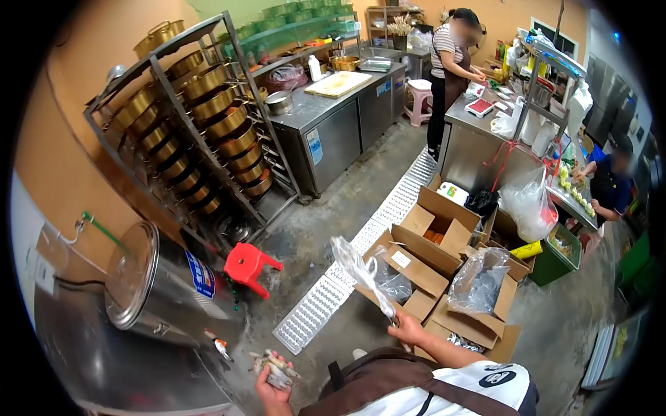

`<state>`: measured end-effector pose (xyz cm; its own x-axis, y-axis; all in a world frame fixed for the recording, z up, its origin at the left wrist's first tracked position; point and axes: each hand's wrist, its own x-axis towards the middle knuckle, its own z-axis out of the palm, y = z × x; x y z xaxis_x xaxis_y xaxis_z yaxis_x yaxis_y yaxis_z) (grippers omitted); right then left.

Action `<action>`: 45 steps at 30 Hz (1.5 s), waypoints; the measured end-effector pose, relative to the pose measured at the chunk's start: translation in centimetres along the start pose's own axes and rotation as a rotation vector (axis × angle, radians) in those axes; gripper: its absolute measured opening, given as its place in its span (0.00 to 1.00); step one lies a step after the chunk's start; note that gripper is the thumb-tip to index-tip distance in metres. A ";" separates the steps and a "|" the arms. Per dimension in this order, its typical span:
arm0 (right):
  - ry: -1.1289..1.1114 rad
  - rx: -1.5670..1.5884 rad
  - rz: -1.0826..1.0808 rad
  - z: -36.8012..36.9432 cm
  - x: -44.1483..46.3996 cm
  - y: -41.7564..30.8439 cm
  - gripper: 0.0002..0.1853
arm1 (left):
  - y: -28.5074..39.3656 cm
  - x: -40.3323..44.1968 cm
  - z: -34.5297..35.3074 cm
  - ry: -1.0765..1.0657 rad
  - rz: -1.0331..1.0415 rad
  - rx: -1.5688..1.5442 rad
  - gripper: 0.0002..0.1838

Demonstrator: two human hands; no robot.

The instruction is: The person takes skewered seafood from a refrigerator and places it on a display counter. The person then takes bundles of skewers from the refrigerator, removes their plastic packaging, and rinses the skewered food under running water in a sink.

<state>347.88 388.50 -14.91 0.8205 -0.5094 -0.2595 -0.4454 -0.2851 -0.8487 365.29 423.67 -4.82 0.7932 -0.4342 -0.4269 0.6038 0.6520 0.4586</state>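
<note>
- Head view: a person's left hand [273, 394] is holding a pale clump [276, 371], low down near the front edge. The right hand [408, 329] is holding some clear plastic [362, 269], up above the floor.
- The left fingers are curling around the clump from below and the side, like a little cup. Thin bits are poking out past them, and I am not telling for sure what they are.
- The right fingers are clamping on the thin, bunched end of the plastic. The wider end is sticking out away from the hand, in front of the open boxes [423, 267].
- The plastic is looking very light, soft and floppy. It is shining, so I am guessing it is being a bit slippery too.
- The bunched end is seeming like the best place to hold it, since many folds are coming together there. One thin layer is likely giving less to grip, and it is maybe tearing if pulled hard.
- The clump is looking light and bumpy, maybe wet, but I am not seeing that clearly. Loose bits are probably slipping out if the hand is tipping, so a soft cup under the middle is seeming safest. Squeezing hard is maybe squashing it.
- A red stool [251, 265] is standing past the left hand. Bumpy metal trays [310, 315] are lying on the floor between the stool and the boxes.
</note>
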 end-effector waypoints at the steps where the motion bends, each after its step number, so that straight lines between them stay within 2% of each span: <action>1: 0.002 -0.039 0.011 -0.2 2.5 -1.9 0.27 | 1.3 2.2 1.4 -0.032 -0.030 -0.002 0.23; 3: 0.128 0.011 -0.127 -0.9 6.3 -6.6 0.23 | 3.8 6.5 3.7 -0.079 -0.019 0.040 0.23; 6: 0.185 -0.005 -0.147 0.3 13.1 -7.9 0.21 | 7.3 14.0 5.9 -0.086 -0.038 0.076 0.22; 9: 0.233 -0.003 -0.013 0.9 17.8 -9.7 0.21 | 9.6 23.2 6.1 -0.053 -0.138 0.073 0.22; 11: 0.256 -0.030 0.039 1.5 20.5 -10.0 0.21 | 10.7 28.8 9.7 -0.051 -0.176 0.145 0.23; 14: 0.380 -0.048 0.062 2.4 23.7 -10.7 0.22 | 12.4 37.1 15.3 -0.212 -0.284 0.186 0.25; 17: 0.469 -0.060 0.191 2.6 26.4 -11.6 0.22 | 11.9 46.0 20.5 -0.204 -0.360 0.240 0.24; 20: 0.543 -0.037 0.244 1.3 29.6 -11.9 0.21 | 9.7 53.8 26.5 -0.350 -0.450 0.281 0.22; 23: 0.601 -0.066 0.363 0.4 34.6 -9.5 0.21 | 6.1 60.3 32.5 -0.378 -0.530 0.284 0.22; 25: 0.621 -0.046 0.414 -1.8 39.2 -9.2 0.22 | 3.4 64.6 35.5 -0.394 -0.570 0.273 0.22; 27: 0.652 -0.003 0.335 -4.9 44.6 -8.1 0.23 | 0.8 69.5 37.9 -0.382 -0.592 0.283 0.23; 29: 0.599 0.022 0.421 -9.6 49.2 -9.2 0.25 | -1.6 73.8 40.4 -0.383 -0.606 0.324 0.24; 33: 0.643 -0.026 0.245 -18.4 58.4 -8.3 0.21 | -5.8 80.3 49.7 -0.322 -0.637 0.366 0.22; 39: 0.604 -0.003 0.227 -31.4 72.6 -9.8 0.20 | -13.5 90.1 62.0 -0.373 -0.660 0.290 0.21; 40: 0.651 -0.013 0.185 -33.2 75.3 -9.4 0.19 | -15.0 91.9 63.8 -0.401 -0.664 0.310 0.23; 43: 0.658 -0.047 0.191 -37.7 82.3 -8.2 0.17 | -19.5 97.7 68.6 -0.350 -0.702 0.302 0.23; 45: 0.686 -0.110 0.148 -41.5 86.4 -8.9 0.17 | -22.4 102.7 71.2 -0.530 -0.727 0.237 0.23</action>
<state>407.87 313.29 -10.63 0.3545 -0.9350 0.0111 -0.5980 -0.2359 -0.7660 438.87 320.22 -3.44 0.1109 -0.9516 -0.2867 0.9206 -0.0103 0.3903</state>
